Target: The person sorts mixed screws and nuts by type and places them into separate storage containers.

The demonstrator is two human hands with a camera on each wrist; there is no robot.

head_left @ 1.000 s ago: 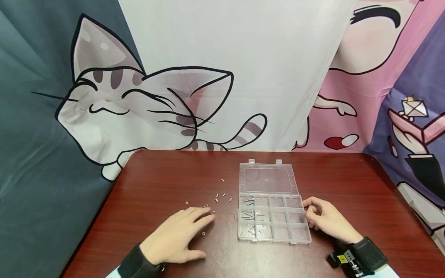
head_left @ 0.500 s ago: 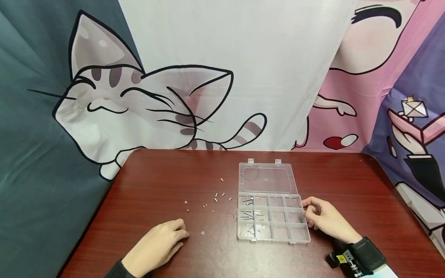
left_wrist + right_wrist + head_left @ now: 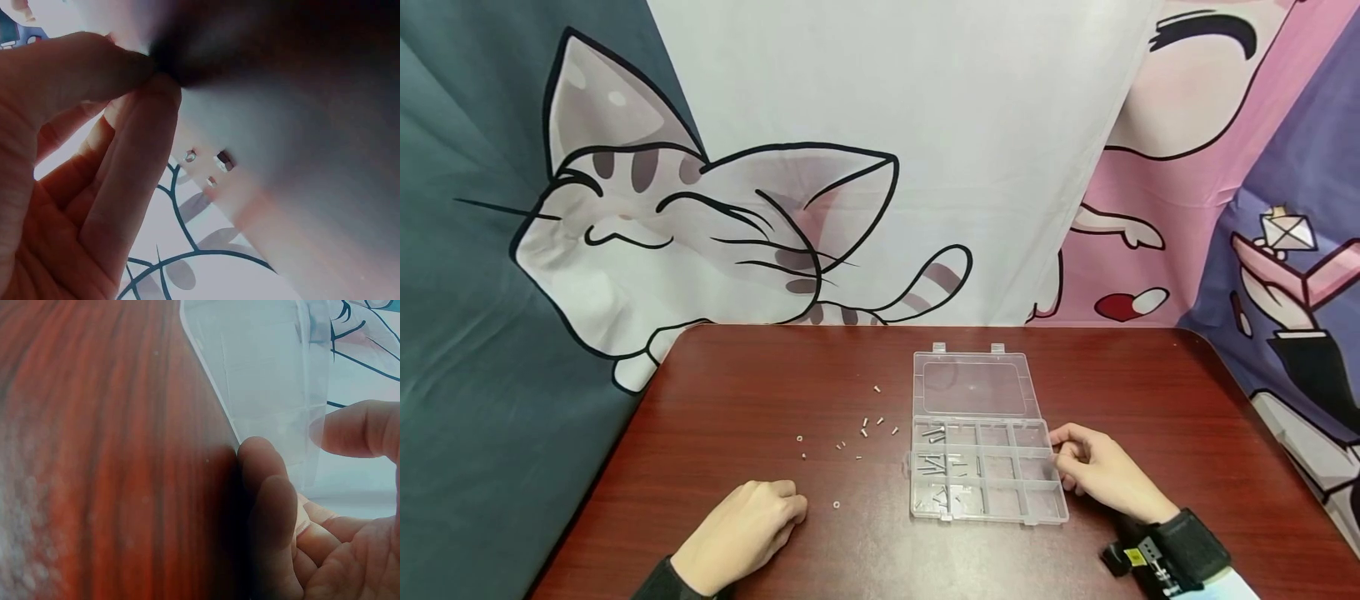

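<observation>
My left hand (image 3: 741, 529) rests low over the table at the near left with its fingers curled. In the left wrist view its thumb (image 3: 94, 62) and index finger (image 3: 134, 169) meet at the tips in dark shadow; I cannot tell if something small is between them. A nut (image 3: 837, 505) lies just right of that hand. My right hand (image 3: 1101, 471) grips the right side of a clear plastic compartment box (image 3: 1037, 500), its thumb (image 3: 356, 430) and fingers at the wall in the right wrist view. Screws (image 3: 934, 462) lie in the box's left compartments.
The box's lid (image 3: 976, 385) lies folded back, away from me. Several small screws (image 3: 864, 432) and nuts (image 3: 799, 438) lie scattered left of the box on the brown table (image 3: 737, 400). Behind the table's far edge hangs a printed cloth (image 3: 1000, 108).
My left hand has drawn back left and toward me from the scattered pieces, and its spread fingers have curled in. The right hand and the box hold still.
</observation>
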